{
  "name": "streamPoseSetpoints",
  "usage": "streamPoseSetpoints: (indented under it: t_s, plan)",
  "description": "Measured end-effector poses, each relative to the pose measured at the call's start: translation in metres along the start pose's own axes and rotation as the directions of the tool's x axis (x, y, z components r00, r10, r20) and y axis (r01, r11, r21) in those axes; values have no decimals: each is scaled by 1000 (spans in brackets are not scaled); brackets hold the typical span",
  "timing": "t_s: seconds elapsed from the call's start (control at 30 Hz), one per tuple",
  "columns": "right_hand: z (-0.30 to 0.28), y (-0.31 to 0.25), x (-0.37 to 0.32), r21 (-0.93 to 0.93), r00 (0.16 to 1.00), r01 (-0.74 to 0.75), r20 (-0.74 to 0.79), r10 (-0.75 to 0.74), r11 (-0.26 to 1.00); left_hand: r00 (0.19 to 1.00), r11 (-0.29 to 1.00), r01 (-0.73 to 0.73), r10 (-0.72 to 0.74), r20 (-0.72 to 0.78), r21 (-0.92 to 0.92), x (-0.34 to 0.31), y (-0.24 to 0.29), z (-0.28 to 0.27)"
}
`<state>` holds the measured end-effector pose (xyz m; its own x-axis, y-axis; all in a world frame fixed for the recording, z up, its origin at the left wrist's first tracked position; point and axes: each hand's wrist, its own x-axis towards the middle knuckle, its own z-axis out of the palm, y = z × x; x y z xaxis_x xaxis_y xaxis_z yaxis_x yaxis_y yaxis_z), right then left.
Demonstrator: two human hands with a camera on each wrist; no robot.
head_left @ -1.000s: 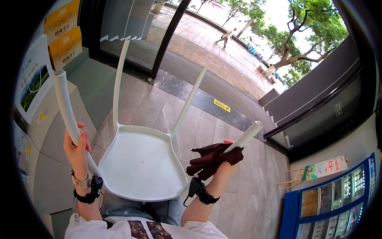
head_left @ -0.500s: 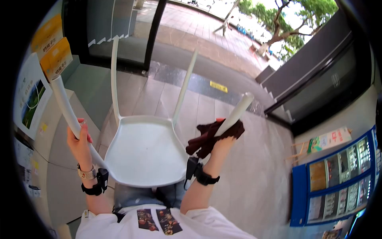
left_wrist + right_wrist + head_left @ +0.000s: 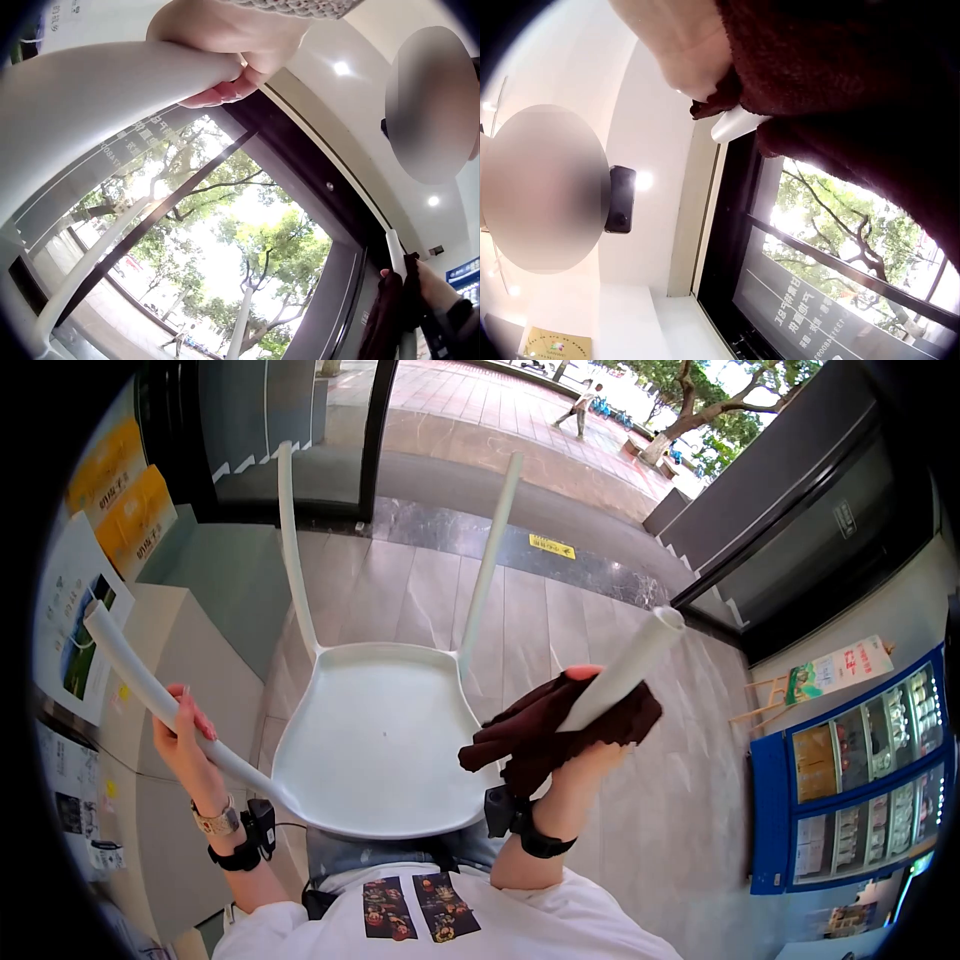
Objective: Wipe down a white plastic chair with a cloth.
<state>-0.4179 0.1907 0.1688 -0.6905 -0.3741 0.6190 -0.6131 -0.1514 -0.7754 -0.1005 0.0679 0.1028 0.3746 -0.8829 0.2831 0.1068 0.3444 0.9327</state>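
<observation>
A white plastic chair (image 3: pixel 385 750) is tipped in front of me, its legs pointing up and away. My left hand (image 3: pixel 188 745) grips the near left leg (image 3: pixel 140 672) partway along; the left wrist view shows the fingertips (image 3: pixel 225 94) coming round it. On the other side, my right hand (image 3: pixel 600 758) holds a dark brown cloth (image 3: pixel 535 725) wrapped around the near right leg (image 3: pixel 632 660). The leg's end sticks out beyond the cloth. In the right wrist view the fuzzy cloth (image 3: pixel 810 67) covers most of the fingers.
A counter (image 3: pixel 185 650) with orange bags (image 3: pixel 135 520) stands on the left. Ahead is a glass doorway with a yellow floor sticker (image 3: pixel 552 546). A blue display cabinet (image 3: pixel 772 815) and a sign on an easel (image 3: pixel 838 672) stand right. Someone walks outside.
My right hand and the cloth have shifted along or with the near right leg, toward the right. My left hand keeps its grip. The head view has turned, and the chair sits slightly farther right.
</observation>
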Motion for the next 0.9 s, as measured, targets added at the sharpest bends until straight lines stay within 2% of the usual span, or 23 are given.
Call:
streamPoseSetpoints:
  t_s: [0.03,0.07,0.1,0.2,0.23,0.33,0.37,0.47,0.53,0.6,0.67,0.7,0.8,0.9]
  plan:
    - [-4,-1,1,194,990,-140,2,142,971,1000,1000,-2,2,-3,5,-3,2,3]
    - [-4,-14,4,377,959,-272,29,282,885,1000,1000,-6,6,8,29,-4,4,5]
    - [0,-33,10,445,921,-347,-3,389,825,1000,999,-12,11,22,53,-4,6,11]
    - [-2,-33,24,520,884,-442,116,453,730,999,995,-43,41,25,93,-1,2,17]
    - [1,-35,28,390,893,-443,106,438,807,998,993,-54,53,19,101,2,-2,18]
    - [10,-15,33,286,925,-378,88,369,880,997,995,-68,65,50,71,12,-17,14]
    - [15,-4,37,181,959,-283,80,273,942,996,995,-69,65,53,76,13,-17,18]
    - [20,15,50,315,941,-329,30,337,890,996,991,-73,68,52,110,11,-14,28]
    - [20,16,54,325,916,-399,95,390,858,996,986,-84,80,32,145,10,-14,32]
    - [21,16,55,350,921,-388,113,373,852,995,983,-102,99,27,150,10,-17,30]
    - [25,15,50,391,953,-301,93,288,870,994,984,-108,106,17,141,11,-19,26]
    - [20,15,51,584,894,-440,215,392,682,995,986,-102,101,14,132,10,-19,25]
    - [21,33,50,505,948,-300,251,195,810,995,988,-95,93,21,121,9,-20,21]
    - [19,33,47,373,939,-342,165,301,863,994,988,-105,100,41,114,9,-19,20]
